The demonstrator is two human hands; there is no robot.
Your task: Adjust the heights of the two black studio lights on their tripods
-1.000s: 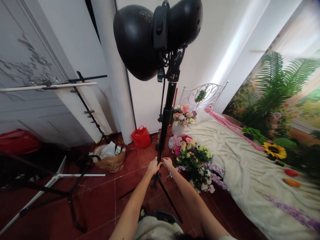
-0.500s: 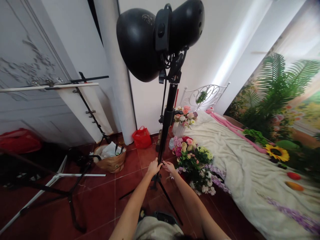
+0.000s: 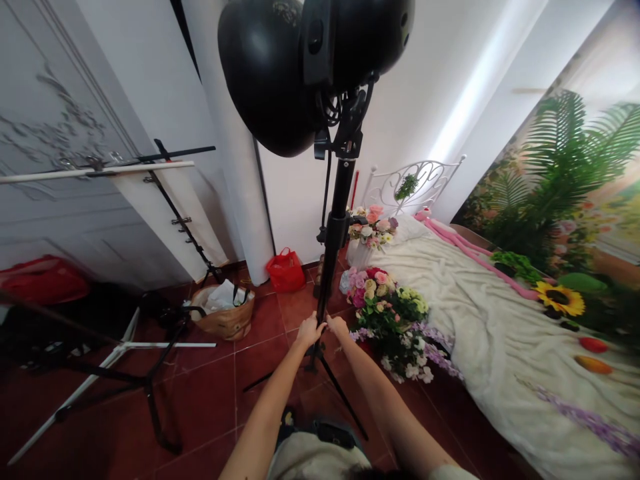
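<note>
Above the red tiled floor, the black stand is up on its spread legs, with the big lamp fixed at its top and the cord hanging beside the pole. That much looks done: the stand is upright and bears the lamp. Low on the pole, just above where the legs spread, the left hand is closed around it, thumb reaching across. The right hand is at the pole's other side, fingers drawn in; whether they grip a small part there, I cannot tell. Nor can I tell whether anything at that spot is loose or tight, so what is left to do there, if anything, doesn't show.
</note>
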